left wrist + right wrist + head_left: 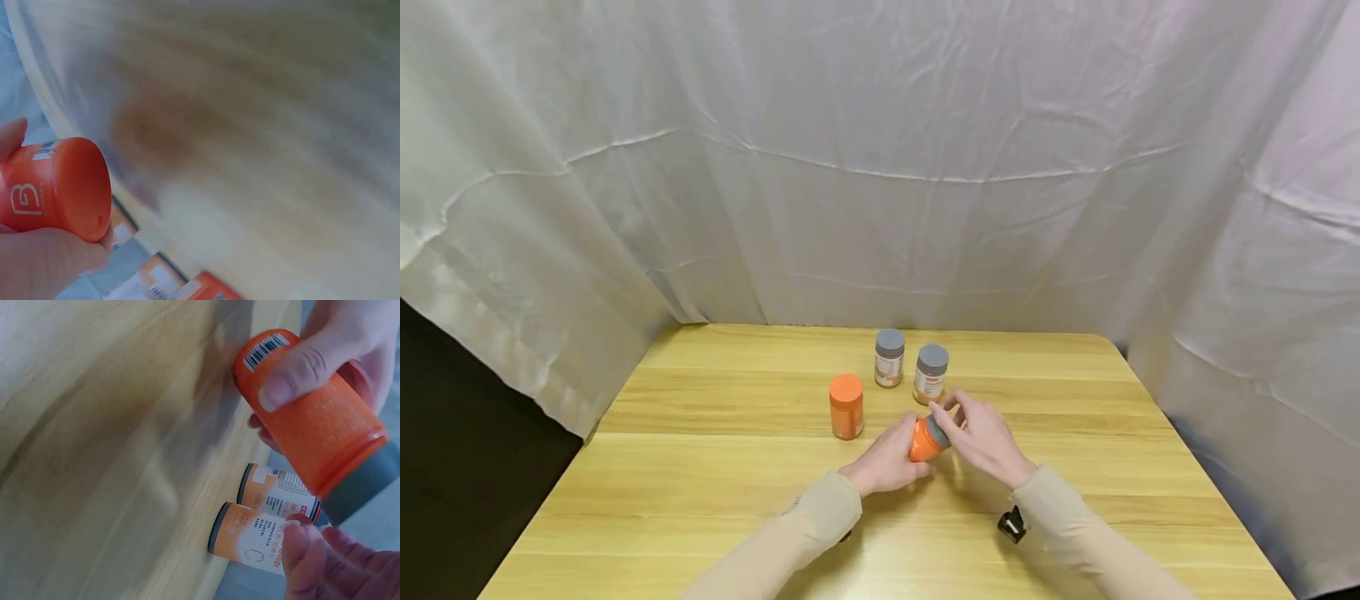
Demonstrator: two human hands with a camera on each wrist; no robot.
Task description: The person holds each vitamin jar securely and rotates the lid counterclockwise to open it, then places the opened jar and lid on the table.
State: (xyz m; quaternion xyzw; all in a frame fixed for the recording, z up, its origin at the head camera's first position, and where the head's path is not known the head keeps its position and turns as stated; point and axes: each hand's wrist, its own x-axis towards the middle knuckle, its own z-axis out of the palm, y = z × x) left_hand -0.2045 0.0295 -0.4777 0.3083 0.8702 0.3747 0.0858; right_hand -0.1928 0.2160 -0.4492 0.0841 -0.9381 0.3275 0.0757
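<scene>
In the head view, my left hand (886,460) grips an orange jar (926,442) with a grey lid (937,429), held tilted above the table. The thumb lies along the jar's side in the right wrist view, near a barcode label (266,351). My right hand (987,437) is at the lid end, fingers bent. Seen from the right wrist, its fingertips (300,526) are beside the grey lid (365,484), not wrapped around it; whether they touch is unclear. The left wrist view shows the orange base (85,189) of the held jar.
On the wooden table (715,475), an orange-lidded jar (847,408) stands left of the hands. Two grey-lidded jars with white and orange labels, one farther back (889,360) and one nearer (931,375), stand beyond them. A pale curtain (880,233) hangs behind the table.
</scene>
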